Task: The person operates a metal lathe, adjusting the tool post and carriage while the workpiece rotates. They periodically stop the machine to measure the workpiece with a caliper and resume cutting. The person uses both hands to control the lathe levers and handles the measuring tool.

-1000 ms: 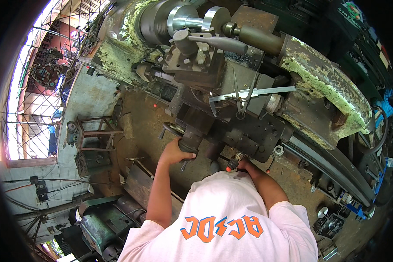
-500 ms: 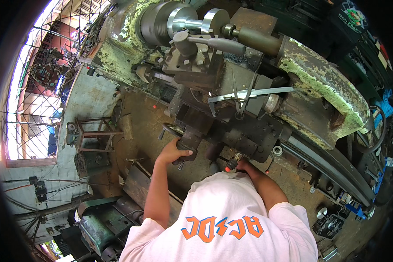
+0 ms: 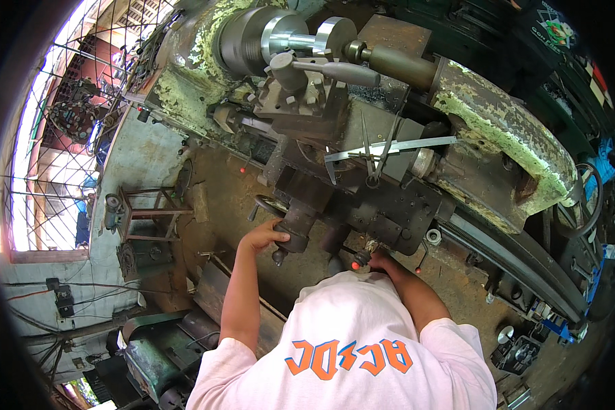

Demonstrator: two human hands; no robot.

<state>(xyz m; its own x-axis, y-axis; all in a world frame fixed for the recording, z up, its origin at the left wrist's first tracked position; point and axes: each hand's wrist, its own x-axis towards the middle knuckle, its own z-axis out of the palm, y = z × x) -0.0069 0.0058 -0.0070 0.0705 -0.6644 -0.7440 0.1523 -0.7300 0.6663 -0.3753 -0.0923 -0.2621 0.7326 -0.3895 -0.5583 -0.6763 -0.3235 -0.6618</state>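
Note:
My left hand (image 3: 261,237) is closed round the cross-slide handle (image 3: 296,229) of a large metal lathe, thumb along its near side. The fingers under it are partly hidden. A ball-ended crank knob (image 3: 279,257) sticks out just below. My right hand (image 3: 381,260) is low at the apron, beside a red-tipped lever (image 3: 356,265); its fingers are hidden. A shiny turned workpiece (image 3: 301,39) with two wide discs sits between the chuck (image 3: 242,42) and the tailstock centre (image 3: 357,50). The tool post (image 3: 301,92), with its long clamp lever (image 3: 348,73), stands in front of it.
A vernier caliper (image 3: 417,144) and a pair of dividers (image 3: 373,164) lie on the carriage. The heavy tailstock (image 3: 502,130) stands to the right. A metal-framed stand (image 3: 154,212) and a green machine (image 3: 140,352) are at left. Another person's dark shirt (image 3: 540,41) shows far right.
My left hand has shifted slightly left and up on the handle, and the crank knobs below it have turned to another position. My right hand looks unchanged.

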